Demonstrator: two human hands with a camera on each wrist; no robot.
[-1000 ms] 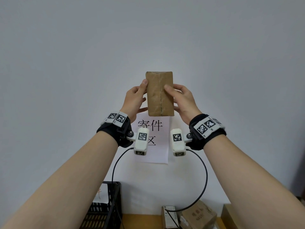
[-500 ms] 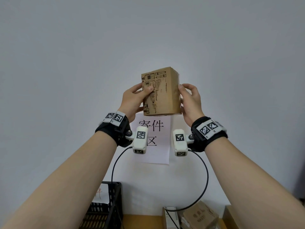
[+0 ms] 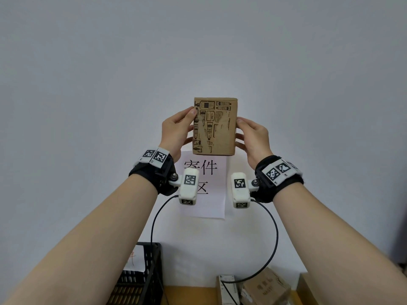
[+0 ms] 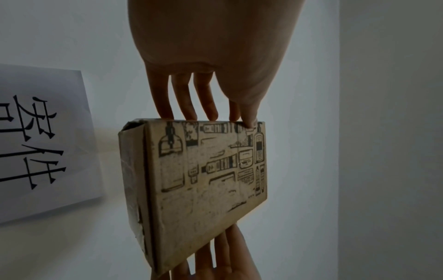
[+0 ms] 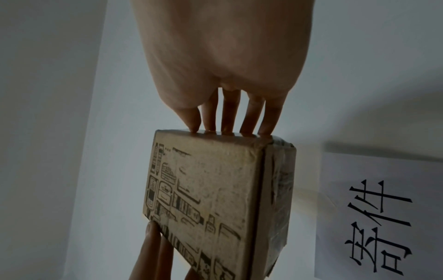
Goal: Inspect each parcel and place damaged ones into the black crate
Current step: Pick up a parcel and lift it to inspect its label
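Note:
A small brown cardboard parcel (image 3: 214, 126) with black printed bottle drawings is held up in front of the wall, printed face toward me. My left hand (image 3: 176, 130) grips its left edge, thumb on the front. My right hand (image 3: 253, 137) grips its right edge. In the left wrist view the parcel (image 4: 203, 189) shows worn print and a taped side flap, with fingertips (image 4: 210, 113) on its edge. The right wrist view shows the parcel (image 5: 210, 199) with fingertips (image 5: 227, 125) along its edge and crinkled tape on the side. The black crate (image 3: 141, 280) sits low at the left.
A white paper sign (image 3: 204, 186) with black characters hangs on the wall behind the parcel. Other cardboard parcels (image 3: 264, 289) lie on the wooden table (image 3: 189, 294) at the bottom right. A paper label (image 3: 134, 259) sits in the crate.
The parcel has been turned in both hands from its narrow taped side to its broad printed face, now squarely toward me. Both hands shifted to its left and right edges.

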